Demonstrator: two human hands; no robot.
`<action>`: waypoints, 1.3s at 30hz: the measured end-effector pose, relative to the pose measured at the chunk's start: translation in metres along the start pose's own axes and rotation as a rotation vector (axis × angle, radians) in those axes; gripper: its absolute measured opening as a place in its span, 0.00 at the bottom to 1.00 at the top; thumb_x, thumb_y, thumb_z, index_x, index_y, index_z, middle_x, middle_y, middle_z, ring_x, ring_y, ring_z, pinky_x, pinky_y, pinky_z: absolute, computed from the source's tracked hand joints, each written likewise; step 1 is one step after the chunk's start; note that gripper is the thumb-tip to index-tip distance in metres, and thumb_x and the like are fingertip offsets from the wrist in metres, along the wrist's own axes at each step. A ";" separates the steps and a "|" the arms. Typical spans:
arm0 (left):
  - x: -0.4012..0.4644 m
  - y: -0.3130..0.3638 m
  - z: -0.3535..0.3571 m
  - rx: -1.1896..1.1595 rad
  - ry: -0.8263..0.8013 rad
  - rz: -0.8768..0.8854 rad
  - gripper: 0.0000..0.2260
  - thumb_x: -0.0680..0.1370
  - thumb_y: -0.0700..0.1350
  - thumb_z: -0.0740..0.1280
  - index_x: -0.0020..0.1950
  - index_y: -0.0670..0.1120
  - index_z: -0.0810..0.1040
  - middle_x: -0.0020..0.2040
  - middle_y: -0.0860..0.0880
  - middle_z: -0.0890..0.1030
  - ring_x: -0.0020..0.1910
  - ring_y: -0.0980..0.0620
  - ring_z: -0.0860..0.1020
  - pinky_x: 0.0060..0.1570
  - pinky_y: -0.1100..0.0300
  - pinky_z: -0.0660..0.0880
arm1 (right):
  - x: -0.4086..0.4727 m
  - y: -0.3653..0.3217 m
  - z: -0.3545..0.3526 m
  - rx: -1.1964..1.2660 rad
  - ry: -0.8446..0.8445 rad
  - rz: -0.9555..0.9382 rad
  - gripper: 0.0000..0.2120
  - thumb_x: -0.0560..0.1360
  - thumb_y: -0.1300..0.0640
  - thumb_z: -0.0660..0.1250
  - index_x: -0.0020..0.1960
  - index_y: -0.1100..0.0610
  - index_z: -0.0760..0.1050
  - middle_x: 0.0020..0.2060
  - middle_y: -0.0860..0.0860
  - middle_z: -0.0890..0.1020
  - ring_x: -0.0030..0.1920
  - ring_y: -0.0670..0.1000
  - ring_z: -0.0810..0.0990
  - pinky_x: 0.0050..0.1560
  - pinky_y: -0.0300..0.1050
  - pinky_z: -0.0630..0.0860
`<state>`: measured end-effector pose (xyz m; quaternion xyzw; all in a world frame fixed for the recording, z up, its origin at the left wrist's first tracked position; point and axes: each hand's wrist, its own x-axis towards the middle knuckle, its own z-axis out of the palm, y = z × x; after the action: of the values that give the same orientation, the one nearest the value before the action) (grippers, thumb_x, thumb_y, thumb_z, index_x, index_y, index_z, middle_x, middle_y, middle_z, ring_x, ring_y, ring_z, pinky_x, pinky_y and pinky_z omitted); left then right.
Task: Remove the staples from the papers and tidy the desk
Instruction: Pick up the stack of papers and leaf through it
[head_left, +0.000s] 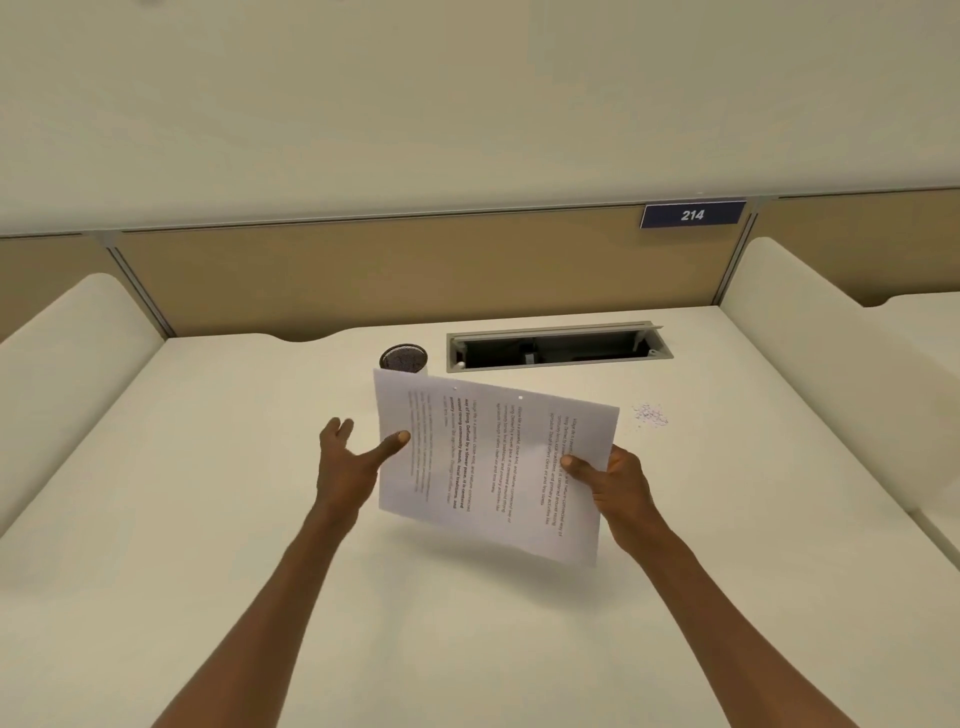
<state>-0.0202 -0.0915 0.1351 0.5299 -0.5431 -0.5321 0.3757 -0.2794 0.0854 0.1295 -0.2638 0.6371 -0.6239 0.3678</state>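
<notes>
Above the pale desk (208, 519), just short of its middle: printed papers (493, 467) held up off the surface, turned sideways so the lines of text ran away from the viewer, far edge tipped slightly upward. Pinched at the near right corner by the right hand (618, 483), thumb on the printed face, the other fingers curled out of sight beneath. Met on the opposite side by the left hand (348, 457), fingers spread and relaxed, only the thumb tip laid on the sheet near its left edge; whether any fingers gripped from beneath, impossible to tell. Two small holes along the far edge of the top sheet, no staple made out there.

Behind the papers, partly hidden by their far left corner: a dark mesh cup (404, 357) standing upright on the desk. Beside it to the right, an open cable tray (558, 345) sunk into the desktop, lid raised. Right of the papers and well apart from them, a small scatter of tiny staples (650, 415) lying loose on the surface. On the beige divider at the back, a blue plate (693, 214) marked 214
</notes>
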 end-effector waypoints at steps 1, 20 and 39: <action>0.001 0.003 -0.001 0.020 -0.045 0.006 0.53 0.67 0.56 0.80 0.81 0.46 0.52 0.80 0.48 0.62 0.77 0.46 0.65 0.71 0.46 0.66 | 0.000 -0.001 -0.002 -0.003 -0.032 -0.002 0.09 0.74 0.61 0.72 0.54 0.56 0.80 0.46 0.52 0.86 0.44 0.54 0.86 0.42 0.46 0.81; -0.039 -0.014 0.037 -0.054 0.023 0.116 0.07 0.74 0.44 0.76 0.50 0.51 0.82 0.44 0.56 0.85 0.40 0.59 0.84 0.35 0.67 0.78 | 0.018 0.004 -0.005 -0.107 0.088 -0.069 0.09 0.73 0.61 0.73 0.52 0.56 0.81 0.46 0.52 0.85 0.45 0.53 0.84 0.42 0.41 0.79; -0.056 -0.067 0.045 -0.009 0.040 -0.011 0.13 0.73 0.40 0.77 0.56 0.47 0.80 0.47 0.51 0.84 0.46 0.53 0.82 0.43 0.58 0.78 | 0.022 0.056 -0.011 -0.162 0.058 0.055 0.13 0.71 0.65 0.74 0.53 0.54 0.80 0.45 0.48 0.85 0.46 0.49 0.83 0.42 0.35 0.78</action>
<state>-0.0437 -0.0196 0.0716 0.5420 -0.5302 -0.5258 0.3857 -0.2943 0.0788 0.0702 -0.2570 0.7029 -0.5675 0.3433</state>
